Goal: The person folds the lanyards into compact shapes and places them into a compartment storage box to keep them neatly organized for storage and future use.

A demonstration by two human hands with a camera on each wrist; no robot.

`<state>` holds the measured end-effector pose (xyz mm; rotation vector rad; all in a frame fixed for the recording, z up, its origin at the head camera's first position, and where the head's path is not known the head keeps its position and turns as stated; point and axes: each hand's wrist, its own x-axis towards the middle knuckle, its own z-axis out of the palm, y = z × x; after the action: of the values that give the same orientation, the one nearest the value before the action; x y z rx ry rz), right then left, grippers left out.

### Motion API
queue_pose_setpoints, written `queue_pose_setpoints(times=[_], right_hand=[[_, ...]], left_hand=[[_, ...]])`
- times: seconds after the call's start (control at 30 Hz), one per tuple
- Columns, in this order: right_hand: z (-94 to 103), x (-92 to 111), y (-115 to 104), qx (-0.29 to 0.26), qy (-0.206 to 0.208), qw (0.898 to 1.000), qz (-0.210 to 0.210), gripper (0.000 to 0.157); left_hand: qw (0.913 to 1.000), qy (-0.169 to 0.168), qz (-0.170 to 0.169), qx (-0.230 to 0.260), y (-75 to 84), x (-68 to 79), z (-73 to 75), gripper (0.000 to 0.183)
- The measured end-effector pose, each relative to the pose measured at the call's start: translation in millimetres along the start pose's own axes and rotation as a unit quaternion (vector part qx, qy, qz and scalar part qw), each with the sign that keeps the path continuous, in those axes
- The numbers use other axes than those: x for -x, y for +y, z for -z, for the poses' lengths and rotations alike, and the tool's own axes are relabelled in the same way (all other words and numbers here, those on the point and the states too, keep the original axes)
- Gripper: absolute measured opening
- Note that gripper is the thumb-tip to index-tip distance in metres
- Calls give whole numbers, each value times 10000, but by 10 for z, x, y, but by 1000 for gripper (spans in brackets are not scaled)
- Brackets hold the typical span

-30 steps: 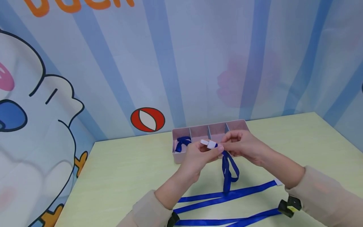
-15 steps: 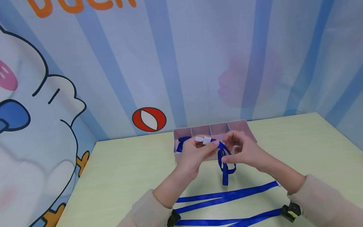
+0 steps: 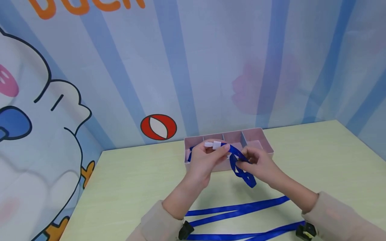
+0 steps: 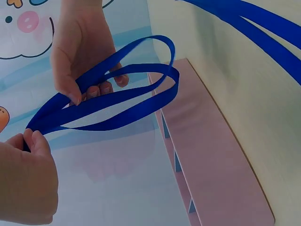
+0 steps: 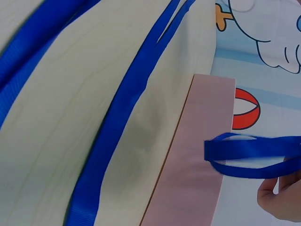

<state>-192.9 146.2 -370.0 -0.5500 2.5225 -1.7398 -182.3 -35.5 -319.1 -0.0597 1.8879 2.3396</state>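
Observation:
A blue lanyard (image 3: 236, 152) with a white plastic clip (image 3: 212, 145) is held up in front of a pink box. My left hand (image 3: 201, 162) pinches the strap close to the clip, thumb on top. My right hand (image 3: 261, 167) holds the strap farther along, between thumb and fingers. Several loops of the folded strap (image 4: 136, 110) spread past the right hand's fingers in the left wrist view, and their bent ends hang free. The right wrist view shows the loops (image 5: 254, 149) stretched sideways before the box wall (image 5: 193, 141).
Behind the hands stands the divided pink box (image 3: 221, 166), with blue ribbon (image 3: 189, 156) in its left compartment, partly hidden by my left hand. Two more blue straps lie across the table nearer me, a rear one (image 3: 241, 210) and a front one (image 3: 229, 237). A printed curtain hangs behind.
My left hand has shifted slightly left with the clip. The right hand let go of the strap, moved down and took hold of the hanging loops, which now swing toward the right.

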Motion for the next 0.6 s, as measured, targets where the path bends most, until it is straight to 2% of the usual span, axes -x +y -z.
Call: queue_pose_setpoints(times=[0.13,0.4,0.5,0.6], right_hand=[[21,4,51,-145,21,9998,-97,7],[140,55,194,-303,159,9980,-529,16],[209,75,275,-696,182,9950,-692,15],[278,106,347,-1400,277,9880,-592,12]], left_hand=[[10000,59,-25,-19,-4,-5,34,27],[9995,210,-45,234,18,-11,171,25],[9992,344,-26,220,29,-22,245,25],[9987,465,33,218,24,-43,314,26]])
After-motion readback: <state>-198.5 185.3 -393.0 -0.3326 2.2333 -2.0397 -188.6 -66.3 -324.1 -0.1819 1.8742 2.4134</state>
